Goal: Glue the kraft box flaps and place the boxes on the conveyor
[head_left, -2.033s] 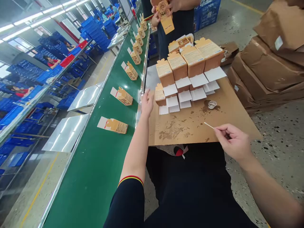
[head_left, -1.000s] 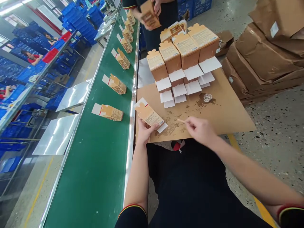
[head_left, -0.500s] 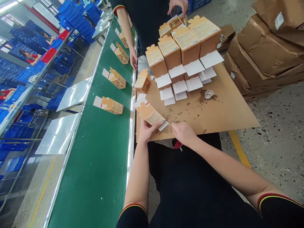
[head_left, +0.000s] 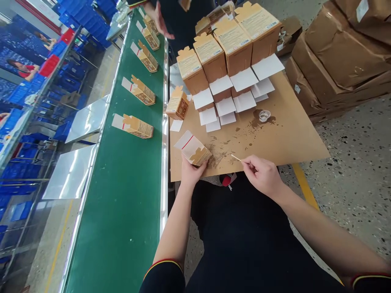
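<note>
Nearby, green belt (head_left: pixel 128 171) carrying cartons (head_left: pixel 137 127); stained cardboard board (head_left: pixel 287 138), speckled floor (head_left: pixel 360 162). Left hand (head_left: pixel 191 171) gripping box (head_left: pixel 195 149). Right hand (head_left: pixel 262 175) pinching stick (head_left: pixel 236 157).

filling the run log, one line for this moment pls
left hand: holds small carton | right hand: pinches thin stick | surface: cardboard sheet

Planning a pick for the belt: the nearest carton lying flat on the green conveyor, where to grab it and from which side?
Take the nearest carton across its brown body, coming from above, hand spanning its two long edges. It lies flat on the conveyor belt, so only the top face and sides are exposed. Its white flap sticks out loose at the left end and looks too flimsy to hold.
</note>
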Motion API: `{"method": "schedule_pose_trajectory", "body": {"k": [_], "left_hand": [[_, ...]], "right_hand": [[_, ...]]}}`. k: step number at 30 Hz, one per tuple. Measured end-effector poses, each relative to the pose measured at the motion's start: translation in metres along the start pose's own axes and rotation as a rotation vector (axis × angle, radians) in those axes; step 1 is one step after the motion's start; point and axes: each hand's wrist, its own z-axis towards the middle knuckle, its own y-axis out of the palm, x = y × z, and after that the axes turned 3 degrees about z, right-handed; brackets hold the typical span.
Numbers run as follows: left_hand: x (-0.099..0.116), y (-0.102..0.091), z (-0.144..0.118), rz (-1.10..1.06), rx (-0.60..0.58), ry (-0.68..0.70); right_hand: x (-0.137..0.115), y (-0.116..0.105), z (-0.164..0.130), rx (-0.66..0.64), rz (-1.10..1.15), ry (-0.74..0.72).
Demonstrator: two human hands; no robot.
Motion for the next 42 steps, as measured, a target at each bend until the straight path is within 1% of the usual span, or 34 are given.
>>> {"method": "schedule_pose_trajectory", "body": {"k": [2, 3, 4, 6, 9, 11, 12, 13, 15, 17, 18, 19, 20, 21, 22, 23, 24, 25, 26, 28, 29, 30, 32, 34, 36, 37, 38, 40, 41, 42], "left_hand": [[0.005, -0.001, 0.002, -0.045, 0.05, -0.005], [0.006, -0.005, 0.002, -0.079, 0.079, -0.013], [0.006, -0.014, 0.001, -0.106, 0.117, -0.023], [0.002, -0.043, -0.002, -0.132, 0.243, -0.039], [-0.013, -0.107, -0.009, -0.095, 0.537, -0.046], [-0.027, -0.146, -0.015, -0.054, 0.698, -0.107], [-0.034, -0.161, -0.017, -0.036, 0.753, -0.169], [-0.039, -0.173, -0.02, -0.022, 0.783, -0.24], [-0.047, -0.185, -0.025, 0.002, 0.771, -0.372], [-0.049, -0.186, -0.033, 0.047, 0.736, -0.432], [-0.048, -0.185, -0.037, 0.09, 0.744, -0.436], [-0.045, -0.183, -0.042, 0.15, 0.783, -0.42], [-0.041, -0.181, -0.046, 0.221, 0.851, -0.377], [-0.036, -0.178, -0.048, 0.293, 0.924, -0.304], [-0.03, -0.174, -0.047, 0.351, 0.982, -0.206], [-0.022, -0.167, -0.042, 0.386, 1.002, -0.096], [-0.014, -0.159, -0.033, 0.401, 0.969, 0.005], [-0.004, -0.149, -0.02, 0.408, 0.886, 0.082], [0.005, -0.136, -0.004, 0.413, 0.768, 0.135], [0.022, -0.107, 0.037, 0.441, 0.499, 0.184], [0.029, -0.093, 0.058, 0.452, 0.392, 0.197], [0.033, -0.079, 0.077, 0.447, 0.312, 0.2], [0.035, -0.058, 0.107, 0.378, 0.225, 0.19], [0.03, -0.047, 0.121, 0.294, 0.195, 0.165], [0.022, -0.048, 0.122, 0.288, 0.201, 0.155], [0.018, -0.052, 0.119, 0.32, 0.234, 0.162], [0.016, -0.06, 0.117, 0.366, 0.293, 0.173], [0.014, -0.079, 0.12, 0.462, 0.482, 0.172], [0.014, -0.09, 0.125, 0.498, 0.58, 0.134], [0.015, -0.101, 0.134, 0.519, 0.647, 0.059]], "right_hand": [[-0.001, 0.003, 0.003, -0.014, 0.061, 0.05], [-0.001, 0.003, 0.004, -0.016, 0.086, 0.081], [-0.001, 0.003, 0.005, -0.015, 0.104, 0.113], [0.001, 0.0, 0.005, -0.003, 0.129, 0.169], [0.005, -0.007, 0.002, 0.038, 0.16, 0.219], [0.007, -0.009, 0.001, 0.055, 0.181, 0.233], [0.007, -0.009, 0.002, 0.054, 0.192, 0.232], [0.008, -0.008, 0.002, 0.05, 0.2, 0.229], [0.009, -0.009, 0.005, 0.036, 0.207, 0.218], [0.01, -0.014, 0.006, 0.038, 0.199, 0.219], [0.011, -0.018, 0.006, 0.049, 0.188, 0.228], [0.014, -0.024, 0.005, 0.066, 0.175, 0.239], [0.016, -0.031, 0.003, 0.088, 0.157, 0.251], [0.019, -0.039, 0.002, 0.115, 0.132, 0.267], [0.023, -0.046, 0.0, 0.146, 0.103, 0.289], [0.026, -0.053, -0.001, 0.173, 0.079, 0.314], [0.029, -0.058, -0.001, 0.195, 0.062, 0.339], [0.031, -0.062, 0.0, 0.211, 0.051, 0.361], [0.033, -0.065, 0.002, 0.223, 0.047, 0.377], [0.033, -0.068, 0.008, 0.233, 0.05, 0.377], [0.032, -0.068, 0.012, 0.235, 0.054, 0.368], [0.03, -0.069, 0.015, 0.24, 0.059, 0.358], [0.028, -0.071, 0.018, 0.257, 0.067, 0.335], [0.028, -0.076, 0.015, 0.287, 0.054, 0.321], [0.032, -0.083, 0.009, 0.329, 0.021, 0.319], [0.035, -0.087, 0.006, 0.345, 0.01, 0.325], [0.037, -0.091, 0.003, 0.361, 0.004, 0.335], [0.042, -0.098, 0.002, 0.388, 0.003, 0.364], [0.043, -0.1, 0.004, 0.394, 0.007, 0.375], [0.043, -0.102, 0.007, 0.396, 0.01, 0.379]]}}
